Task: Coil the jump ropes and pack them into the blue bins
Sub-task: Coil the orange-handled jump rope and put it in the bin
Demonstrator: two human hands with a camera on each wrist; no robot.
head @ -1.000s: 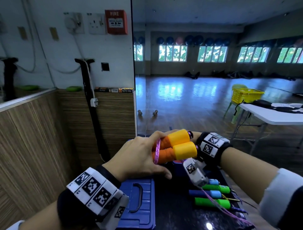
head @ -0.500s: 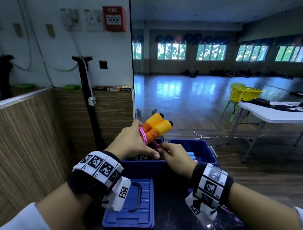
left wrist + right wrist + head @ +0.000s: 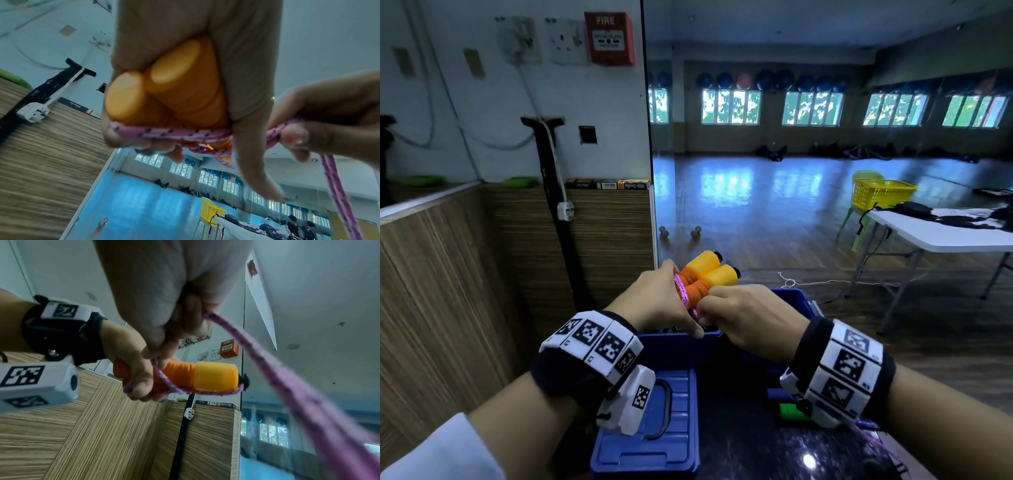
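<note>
Above the blue bins (image 3: pixel 681 346), the left hand (image 3: pixel 654 301) grips both orange jump-rope handles (image 3: pixel 709 277) together; the right hand (image 3: pixel 750 318) pinches the pink rope (image 3: pixel 267 369). Only the wrist views show the rope wrapped across the handles and trailing from the right fingers (image 3: pixel 294 136)

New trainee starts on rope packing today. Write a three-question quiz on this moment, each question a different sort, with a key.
1. True or false: the left hand grips both orange handles together.
2. The right hand pinches: A) a green handle B) the pink rope C) the lid.
3. Fill in: the rope is wound around the ____.

Key: 1 true. 2 B. 3 handles. The bundle is held above the blue bin, not yet in it.
</note>
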